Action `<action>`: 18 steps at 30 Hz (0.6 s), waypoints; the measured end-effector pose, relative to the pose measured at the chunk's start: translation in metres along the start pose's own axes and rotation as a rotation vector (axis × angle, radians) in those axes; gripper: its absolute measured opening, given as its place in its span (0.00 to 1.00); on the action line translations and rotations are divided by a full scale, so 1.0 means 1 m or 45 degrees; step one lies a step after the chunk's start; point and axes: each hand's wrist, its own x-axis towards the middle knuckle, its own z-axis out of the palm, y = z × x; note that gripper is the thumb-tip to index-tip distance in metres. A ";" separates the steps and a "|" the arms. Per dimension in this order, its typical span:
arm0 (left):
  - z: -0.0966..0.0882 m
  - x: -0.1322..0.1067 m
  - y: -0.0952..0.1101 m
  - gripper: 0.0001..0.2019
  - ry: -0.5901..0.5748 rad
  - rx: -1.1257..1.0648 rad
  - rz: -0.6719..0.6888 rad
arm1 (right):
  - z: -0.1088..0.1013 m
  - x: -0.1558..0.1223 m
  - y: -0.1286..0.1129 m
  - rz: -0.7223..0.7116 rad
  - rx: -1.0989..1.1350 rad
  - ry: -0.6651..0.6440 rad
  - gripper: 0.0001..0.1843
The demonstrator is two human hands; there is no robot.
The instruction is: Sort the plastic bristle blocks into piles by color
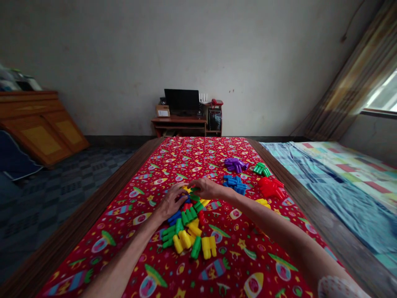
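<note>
A mixed heap of plastic blocks [189,231], yellow, green, blue and red, lies on the red patterned tablecloth [186,157]. My left hand [170,202] rests on the far left of the heap, fingers curled over blue and red pieces. My right hand [206,188] reaches in from the right, and its fingertips pinch a green block [194,190] at the heap's far edge. Sorted groups lie to the right: purple blocks [235,164], green blocks [261,169], blue blocks [235,184], red blocks [270,187] and a yellow block [263,202].
The table's wooden edge [93,203] borders the cloth on both sides. A bed with a striped sheet [341,178] stands to the right. A desk with a monitor [181,101] is against the far wall, and a wooden cabinet [40,128] at left.
</note>
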 end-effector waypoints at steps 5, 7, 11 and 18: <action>-0.001 0.001 -0.003 0.14 -0.003 0.037 0.000 | -0.026 -0.023 0.012 -0.054 -0.003 0.031 0.17; -0.001 0.000 -0.004 0.13 -0.007 0.045 -0.009 | -0.048 -0.039 0.028 -0.036 0.027 0.187 0.18; 0.001 0.000 -0.004 0.13 0.038 0.038 0.025 | -0.100 -0.077 0.079 0.246 -0.178 0.531 0.16; 0.001 0.001 -0.004 0.14 0.067 0.059 0.069 | -0.142 -0.125 0.158 0.817 -0.635 0.563 0.11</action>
